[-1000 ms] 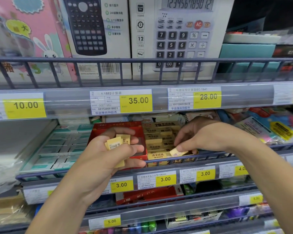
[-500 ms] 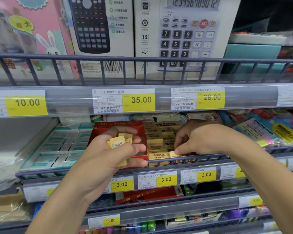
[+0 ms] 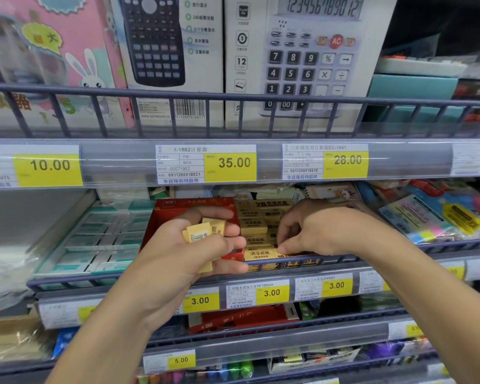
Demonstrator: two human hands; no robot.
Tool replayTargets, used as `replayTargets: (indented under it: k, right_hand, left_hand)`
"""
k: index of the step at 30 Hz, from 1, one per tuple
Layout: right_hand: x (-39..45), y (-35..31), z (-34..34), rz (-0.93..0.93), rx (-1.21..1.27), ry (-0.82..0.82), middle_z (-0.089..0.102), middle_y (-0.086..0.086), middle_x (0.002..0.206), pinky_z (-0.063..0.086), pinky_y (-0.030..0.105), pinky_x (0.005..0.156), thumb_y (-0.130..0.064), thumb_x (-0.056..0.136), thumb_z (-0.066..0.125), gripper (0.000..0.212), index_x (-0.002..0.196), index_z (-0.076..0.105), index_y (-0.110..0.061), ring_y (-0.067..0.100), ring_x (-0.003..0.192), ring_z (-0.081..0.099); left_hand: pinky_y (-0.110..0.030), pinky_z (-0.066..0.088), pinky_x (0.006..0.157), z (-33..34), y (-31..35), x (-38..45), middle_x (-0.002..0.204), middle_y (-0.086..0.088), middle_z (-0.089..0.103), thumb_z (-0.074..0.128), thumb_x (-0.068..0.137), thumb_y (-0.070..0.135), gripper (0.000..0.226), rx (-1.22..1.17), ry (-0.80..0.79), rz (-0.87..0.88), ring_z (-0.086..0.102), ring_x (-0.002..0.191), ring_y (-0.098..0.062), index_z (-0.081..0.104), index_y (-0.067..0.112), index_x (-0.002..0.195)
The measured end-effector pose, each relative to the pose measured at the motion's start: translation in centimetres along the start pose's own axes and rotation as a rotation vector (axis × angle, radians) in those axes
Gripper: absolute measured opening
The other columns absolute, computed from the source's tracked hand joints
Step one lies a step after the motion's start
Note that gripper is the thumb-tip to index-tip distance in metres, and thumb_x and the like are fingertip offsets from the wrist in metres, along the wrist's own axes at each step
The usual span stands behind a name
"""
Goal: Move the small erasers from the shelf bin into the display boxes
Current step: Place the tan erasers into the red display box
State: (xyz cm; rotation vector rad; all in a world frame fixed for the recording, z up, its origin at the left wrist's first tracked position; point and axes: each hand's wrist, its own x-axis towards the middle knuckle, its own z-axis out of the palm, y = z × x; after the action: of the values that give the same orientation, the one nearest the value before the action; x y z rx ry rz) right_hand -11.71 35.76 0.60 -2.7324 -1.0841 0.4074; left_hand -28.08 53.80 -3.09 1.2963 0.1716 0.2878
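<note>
Change: a second ago my right hand (image 3: 313,231) held one eraser above the yellow box (image 3: 263,217); now its fingertips press down at the front row, so I judge that eraser placed.
Left grip: my left hand (image 3: 183,250) is clamped on a handful of erasers (image 3: 203,231), in front of the red box (image 3: 191,209).
Right grip: fingers curled together at the box's front edge; whether they still pinch an eraser, I cannot tell.
Yellow box: on the shelf behind the rail (image 3: 330,259), rows nearly full.
Red box: inside hidden.
</note>
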Motion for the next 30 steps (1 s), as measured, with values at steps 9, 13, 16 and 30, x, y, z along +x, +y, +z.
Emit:
replayTargets:
  k: [9, 13, 16, 30]
  right_hand:
    - [-3.1, -3.2, 1.5, -0.419, 0.577, 0.236, 0.070, -0.011, 0.093, 0.051, 0.033, 0.067, -0.056, 0.083, 0.069, 0.031, 0.110, 0.071, -0.042, 0.016, 0.079, 0.065]
    - [-2.8, -4.5, 2.2, -0.452, 0.603, 0.245, 0.069, -0.005, 0.095, 0.054, 0.048, 0.075, -0.038, 0.087, 0.072, 0.019, 0.105, 0.074, -0.032, 0.024, 0.081, 0.061]
    - [-2.8, -4.6, 2.3, -0.393, 0.699, 0.226, 0.072, -0.005, 0.098, 0.056, 0.050, 0.084, -0.029, 0.086, 0.076, 0.016, 0.102, 0.075, -0.030, 0.022, 0.084, 0.064]
    - [-2.9, -5.6, 2.8, -0.365, 0.763, 0.219, 0.076, -0.014, 0.100, 0.057, 0.034, 0.090, -0.022, 0.092, 0.069, 0.021, 0.111, 0.073, -0.031, 0.005, 0.095, 0.072]
  left_hand:
    - [-0.031, 0.060, 0.065, 0.1, -0.2, 0.0, 0.104, -0.017, 0.078, 0.069, 0.074, 0.001, 0.036, 0.066, -0.100, 0.007, 0.076, 0.099, -0.025, 0.068, -0.002, 0.110]
    - [-0.032, 0.059, 0.064, 0.7, -0.1, -0.4, 0.086, -0.008, 0.075, 0.069, 0.074, 0.000, 0.023, 0.078, -0.154, 0.017, 0.074, 0.076, -0.023, 0.076, 0.021, 0.074]
    - [-0.032, 0.061, 0.063, 0.8, -0.1, -0.8, 0.084, -0.005, 0.078, 0.068, 0.074, 0.000, 0.020, 0.050, -0.137, 0.025, 0.077, 0.078, -0.027, 0.072, 0.019, 0.079]
    - [-0.032, 0.063, 0.064, 0.7, 0.6, -1.0, 0.087, -0.005, 0.080, 0.069, 0.073, 0.006, 0.015, 0.062, -0.106, 0.052, 0.079, 0.079, -0.026, 0.077, 0.019, 0.071]
